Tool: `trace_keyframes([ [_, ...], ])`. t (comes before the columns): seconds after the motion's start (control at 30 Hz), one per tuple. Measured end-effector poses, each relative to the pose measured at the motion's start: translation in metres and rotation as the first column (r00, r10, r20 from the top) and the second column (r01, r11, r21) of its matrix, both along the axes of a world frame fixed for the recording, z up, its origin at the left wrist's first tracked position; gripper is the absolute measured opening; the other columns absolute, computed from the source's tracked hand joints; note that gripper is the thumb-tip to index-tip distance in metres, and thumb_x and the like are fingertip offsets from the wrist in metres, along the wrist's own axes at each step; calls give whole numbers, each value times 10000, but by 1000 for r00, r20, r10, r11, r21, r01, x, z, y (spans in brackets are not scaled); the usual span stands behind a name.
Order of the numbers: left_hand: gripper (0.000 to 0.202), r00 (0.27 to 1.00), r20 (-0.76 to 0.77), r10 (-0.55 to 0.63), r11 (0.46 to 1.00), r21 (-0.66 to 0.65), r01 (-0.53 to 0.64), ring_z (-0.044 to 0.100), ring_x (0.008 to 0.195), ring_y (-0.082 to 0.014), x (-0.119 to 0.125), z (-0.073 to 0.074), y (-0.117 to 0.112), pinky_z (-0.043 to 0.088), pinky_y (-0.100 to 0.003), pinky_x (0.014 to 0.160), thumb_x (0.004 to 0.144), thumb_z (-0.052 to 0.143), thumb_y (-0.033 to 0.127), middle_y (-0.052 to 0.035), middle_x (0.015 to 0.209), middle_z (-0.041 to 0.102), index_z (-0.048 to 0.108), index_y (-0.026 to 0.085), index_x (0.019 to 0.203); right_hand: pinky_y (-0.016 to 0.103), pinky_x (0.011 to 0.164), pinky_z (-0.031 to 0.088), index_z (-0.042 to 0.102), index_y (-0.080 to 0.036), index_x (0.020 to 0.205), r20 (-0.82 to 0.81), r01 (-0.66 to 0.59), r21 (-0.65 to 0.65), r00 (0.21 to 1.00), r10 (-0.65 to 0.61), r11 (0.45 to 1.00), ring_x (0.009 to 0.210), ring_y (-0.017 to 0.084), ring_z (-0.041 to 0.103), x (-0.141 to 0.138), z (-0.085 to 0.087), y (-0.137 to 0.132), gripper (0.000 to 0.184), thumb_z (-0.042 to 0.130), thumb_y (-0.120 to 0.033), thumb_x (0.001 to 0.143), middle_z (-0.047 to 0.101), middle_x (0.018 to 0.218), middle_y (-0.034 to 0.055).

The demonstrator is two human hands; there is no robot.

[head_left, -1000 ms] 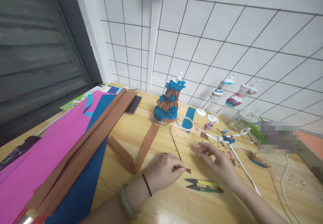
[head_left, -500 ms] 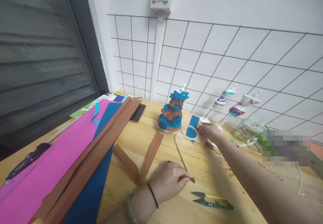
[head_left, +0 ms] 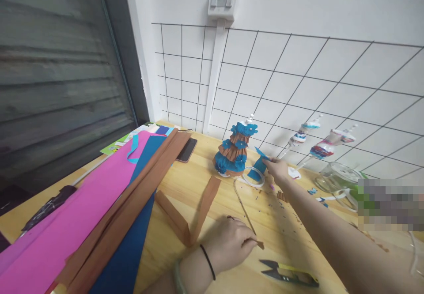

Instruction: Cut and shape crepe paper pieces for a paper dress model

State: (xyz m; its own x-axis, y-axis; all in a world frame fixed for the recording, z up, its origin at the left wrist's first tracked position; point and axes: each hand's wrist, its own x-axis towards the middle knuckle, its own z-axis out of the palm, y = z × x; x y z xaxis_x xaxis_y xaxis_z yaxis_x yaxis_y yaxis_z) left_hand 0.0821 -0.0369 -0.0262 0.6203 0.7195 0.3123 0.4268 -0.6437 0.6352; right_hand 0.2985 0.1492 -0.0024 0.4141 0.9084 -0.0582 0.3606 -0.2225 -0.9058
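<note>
My left hand (head_left: 232, 243), wearing a black band and a bangle, rests low over the table, closed on a small brown paper piece (head_left: 261, 244) that pokes out past the fingertips. Farther off, my right hand (head_left: 277, 170) pinches the edge of a blue paper strip (head_left: 261, 163), whose upper part is lifted. A white ring (head_left: 244, 175) lies against the strip's lower end. Left of it stands a small dress form in a pleated brown and blue paper dress (head_left: 234, 150) with blue flowers. Thread snips (head_left: 289, 274) lie right of my left hand.
Long pink (head_left: 99, 188), brown (head_left: 132, 197) and blue paper sheets cover the left side, near a phone (head_left: 187, 150). A folded brown strip (head_left: 179, 219) lies mid-table. Two small mannequins (head_left: 300, 136) and a clear jar (head_left: 334, 177) stand at right, with paper scraps scattered about.
My right hand has taken hold of the blue paper strip and raised its upper end off the table. My left hand keeps the brown piece. The whole view has shifted slightly.
</note>
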Motion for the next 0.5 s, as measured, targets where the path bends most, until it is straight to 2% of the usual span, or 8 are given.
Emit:
trace_keyframes([
  [0.17, 155, 999, 26, 22, 1000, -17, -21, 619, 811, -140, 0, -1, 0, 429, -249, 758, 825, 532, 201, 3, 840, 707, 686, 204, 840, 355, 716, 508, 536, -148, 1096, -55, 121, 226, 992, -112, 966, 859, 172, 597, 16, 29, -14, 266, 519, -296, 876, 581, 1059, 58],
  [0.23, 156, 998, 35, 44, 999, -26, -43, 614, 787, -132, -1, 1, 1, 431, -240, 733, 822, 527, 176, 3, 826, 699, 682, 201, 828, 301, 636, 509, 545, -140, 1051, -99, 139, 284, 988, -116, 949, 750, 135, 597, 25, 40, -28, 234, 507, -298, 882, 595, 960, 39],
  [0.3, 151, 996, 42, 82, 996, -24, -81, 603, 779, -133, -2, 2, 2, 430, -245, 731, 815, 533, 160, 4, 805, 689, 677, 204, 816, 236, 542, 476, 566, -125, 933, -138, 111, 319, 988, -69, 941, 599, 90, 557, 32, 50, -49, 196, 498, -302, 882, 575, 770, -4],
  [0.37, 131, 985, 41, 168, 986, 5, -168, 584, 810, -150, -4, 5, 5, 426, -270, 757, 803, 549, 155, -4, 802, 675, 670, 207, 807, 210, 489, 427, 556, -143, 771, -156, 67, 350, 988, -13, 935, 483, 65, 481, 38, 59, -77, 180, 552, -313, 830, 467, 566, -49],
  [0.5, 141, 899, -45, 435, 899, 70, -432, 552, 807, -193, -12, 10, 12, 431, -320, 727, 807, 520, 150, -49, 781, 639, 649, 178, 756, 230, 380, 325, 522, -205, 661, -108, 8, 385, 994, 36, 923, 390, 70, 374, 48, 63, -141, 218, 652, -379, 683, 385, 466, -60],
])
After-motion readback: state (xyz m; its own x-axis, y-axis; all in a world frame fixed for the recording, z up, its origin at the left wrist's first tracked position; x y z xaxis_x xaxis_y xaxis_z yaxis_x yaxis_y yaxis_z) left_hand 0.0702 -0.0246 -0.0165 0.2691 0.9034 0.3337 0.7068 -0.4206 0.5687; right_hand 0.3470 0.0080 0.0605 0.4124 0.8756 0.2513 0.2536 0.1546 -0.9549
